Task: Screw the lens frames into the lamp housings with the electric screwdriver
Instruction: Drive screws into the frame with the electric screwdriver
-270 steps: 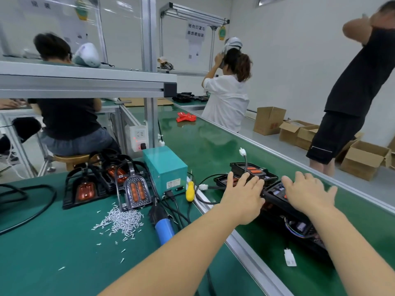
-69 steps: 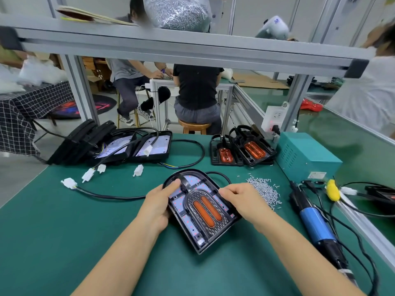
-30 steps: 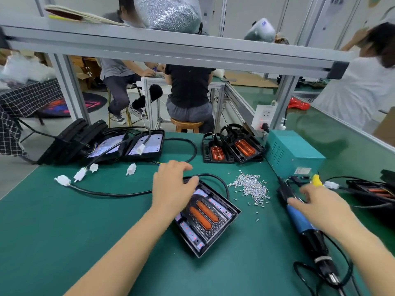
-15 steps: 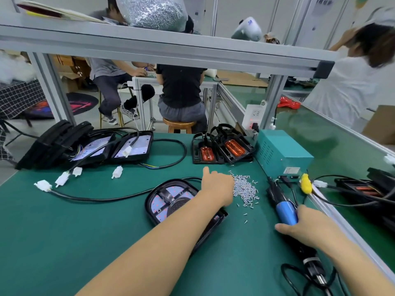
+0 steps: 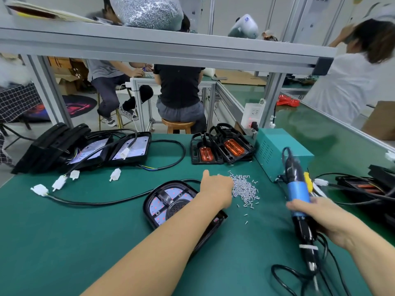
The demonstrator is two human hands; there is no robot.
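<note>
A black lamp housing (image 5: 168, 201) with a lens frame laid in it lies on the green table in front of me, partly hidden under my left forearm. My left hand (image 5: 215, 188) reaches across it into the pile of small silver screws (image 5: 244, 188); its fingertips are hidden, so I cannot tell whether they pinch a screw. My right hand (image 5: 320, 216) grips the blue and black electric screwdriver (image 5: 298, 193), lifted off the table with its tip end raised toward the back. Two lens frames with orange lenses (image 5: 222, 149) lie behind the screws.
A teal power supply box (image 5: 277, 152) stands right of the screws. Several open housings (image 5: 89, 148) with cables and white connectors (image 5: 64, 180) lie at the back left. More black housings (image 5: 367, 189) rest on the conveyor at right. An aluminium shelf (image 5: 162, 47) runs overhead. People sit behind.
My right hand has closed round the screwdriver and lifted it off the table. My left hand has moved slightly further right into the screw pile.
</note>
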